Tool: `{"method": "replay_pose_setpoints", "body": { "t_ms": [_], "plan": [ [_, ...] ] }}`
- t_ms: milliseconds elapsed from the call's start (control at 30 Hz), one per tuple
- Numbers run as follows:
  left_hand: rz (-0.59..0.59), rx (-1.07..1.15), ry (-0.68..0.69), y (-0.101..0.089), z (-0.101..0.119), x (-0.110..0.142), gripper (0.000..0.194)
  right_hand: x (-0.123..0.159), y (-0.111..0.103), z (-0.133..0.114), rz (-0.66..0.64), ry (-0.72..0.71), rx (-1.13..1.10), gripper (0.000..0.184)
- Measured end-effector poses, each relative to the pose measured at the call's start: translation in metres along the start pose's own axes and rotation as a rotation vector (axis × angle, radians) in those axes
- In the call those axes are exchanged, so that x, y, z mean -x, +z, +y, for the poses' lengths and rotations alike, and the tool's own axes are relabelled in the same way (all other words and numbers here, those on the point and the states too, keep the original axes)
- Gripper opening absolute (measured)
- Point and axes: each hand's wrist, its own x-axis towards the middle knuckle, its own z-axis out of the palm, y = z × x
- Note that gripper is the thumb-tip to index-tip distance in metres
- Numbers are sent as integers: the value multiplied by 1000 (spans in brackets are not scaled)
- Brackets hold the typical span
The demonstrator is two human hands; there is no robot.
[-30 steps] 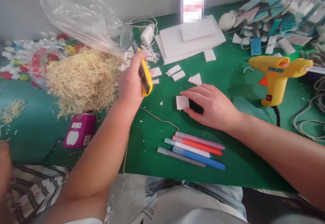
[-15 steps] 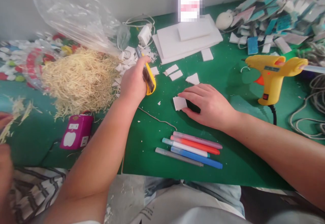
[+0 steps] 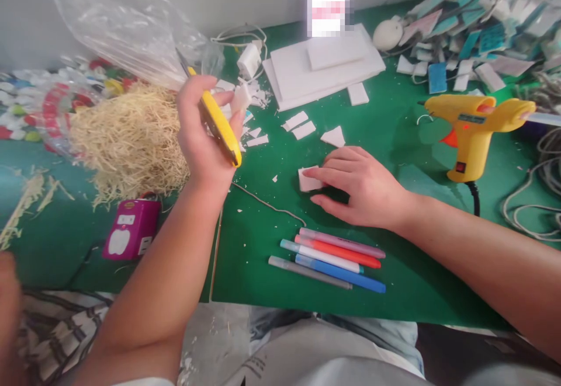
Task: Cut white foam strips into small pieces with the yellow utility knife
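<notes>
My left hand [image 3: 199, 135] is closed around a yellow utility knife [image 3: 221, 128], its blade pointing up and away to the left. Between the fingers and thumb of that hand there is also a small white foam piece [image 3: 240, 98]. My right hand [image 3: 362, 184] rests on the green table with its fingers apart. Its index fingertip lies on top of a small white square [image 3: 308, 183], while the thumb is beside it, off the square. Several white offcuts [image 3: 303, 129] lie just beyond, with another irregular white scrap [image 3: 333, 136] by my right knuckles.
White foam sheets [image 3: 284, 82] are stacked at the back. A yellow glue gun [image 3: 471, 141] stands at right, below piled scraps [image 3: 477, 41]. Several markers [image 3: 339, 269] lie in front. At left are wood shavings [image 3: 131, 135], a purple box [image 3: 131, 228] and another person's arm [image 3: 9, 310].
My left hand has turned over and shifted left, lifting a small white piece along with the knife. My right index finger has moved onto the square, and the thumb has come away from it.
</notes>
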Motion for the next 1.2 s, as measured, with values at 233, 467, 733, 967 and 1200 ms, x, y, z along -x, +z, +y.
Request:
{"method": "replay_pose_setpoints", "body": {
  "t_ms": [233, 467, 733, 967, 1200],
  "plan": [
    [140, 195, 201, 3, 6, -1, 44, 0, -1, -2, 9, -167, -111, 61],
    [-156, 101, 191, 3, 57, 18, 36, 4, -11, -4, 299, 200, 46, 53],
    [-375, 276, 244, 1, 74, 21, 41, 5, -4, 0, 189, 185, 70, 46],
    [-127, 138, 118, -14, 77, 25, 38, 3, 2, 1, -8, 197, 119, 29],
    [-216, 121, 134, -19, 81, 24, 21, 4, -3, 1, 46, 180, 127, 31]
  ]
}}
